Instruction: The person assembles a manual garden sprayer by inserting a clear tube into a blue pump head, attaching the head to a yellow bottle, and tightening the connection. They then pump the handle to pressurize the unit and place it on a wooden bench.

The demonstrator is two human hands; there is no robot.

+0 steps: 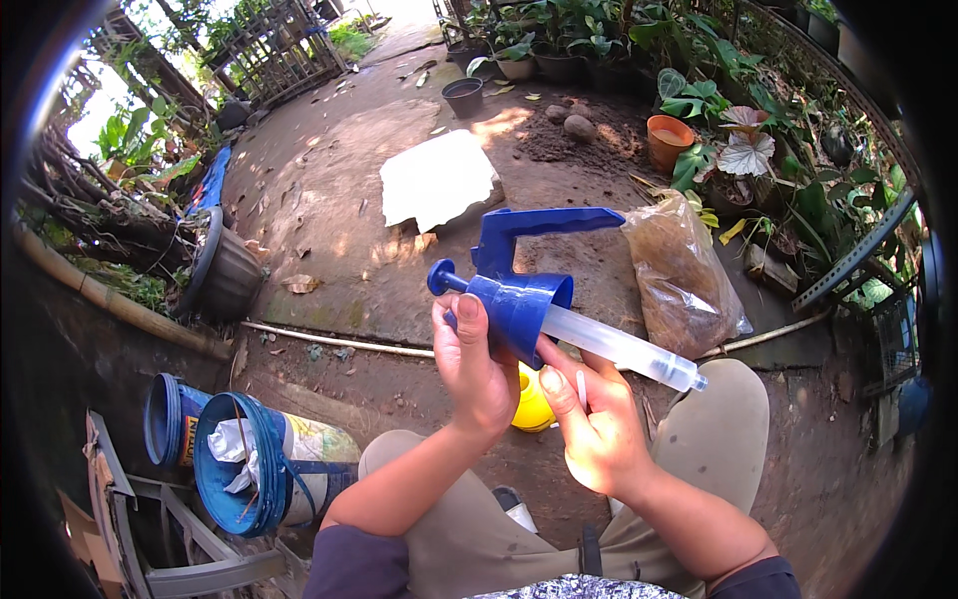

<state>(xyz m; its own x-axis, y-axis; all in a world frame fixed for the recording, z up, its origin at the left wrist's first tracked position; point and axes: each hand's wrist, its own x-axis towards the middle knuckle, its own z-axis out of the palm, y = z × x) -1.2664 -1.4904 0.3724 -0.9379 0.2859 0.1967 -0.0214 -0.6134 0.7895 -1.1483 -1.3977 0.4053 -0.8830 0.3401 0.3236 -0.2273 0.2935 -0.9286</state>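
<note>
A blue sprayer pump head (519, 304) lies tilted across the middle, its long handle (569, 222) pointing right and a plunger knob (440, 277) sticking out at the left. From its underside a translucent white pump cylinder (619, 344) slants down to the right. My left hand (474, 369) is closed around the blue head from below. My right hand (599, 429) is closed just under the cylinder, with a thin white tube (582, 389) between thumb and fingers; its fingertips reach the head's rim. Partly hidden behind my hands is a yellow container (532, 401) on the ground.
A clear plastic bag of brown material (684, 275) lies to the right. Farther off are a white sheet (436, 180), a dark pot (462, 97) and an orange pot (669, 142). Blue-rimmed buckets (319, 459) stand at my left, beside a grey frame (200, 559).
</note>
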